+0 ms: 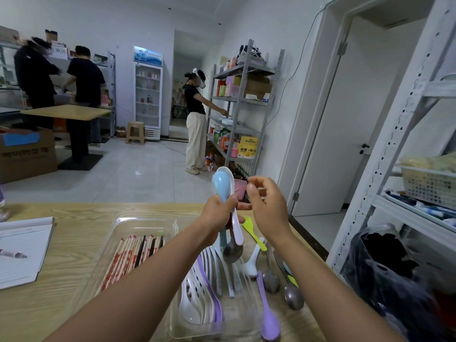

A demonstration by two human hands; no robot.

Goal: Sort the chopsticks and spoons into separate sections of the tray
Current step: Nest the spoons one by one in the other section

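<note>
My left hand (218,214) grips a bunch of spoons (223,185) above the table: a light blue one and a white one bowl-up, and a metal one hanging bowl-down. Just to their right my right hand (267,208) hovers with curled fingers and holds nothing I can see. Below lies a clear plastic tray (145,224). Its left section holds several chopsticks (130,257); its right section holds white and purple spoons (204,292). Loose spoons (269,275) lie on the table right of the tray: yellow-green, white, purple and metal ones.
A notepad (22,250) with a pen lies at the table's left. White metal shelving (404,134) with a basket stands close on the right, a dark bag (385,275) below it. Three people work at shelves and a counter across the room.
</note>
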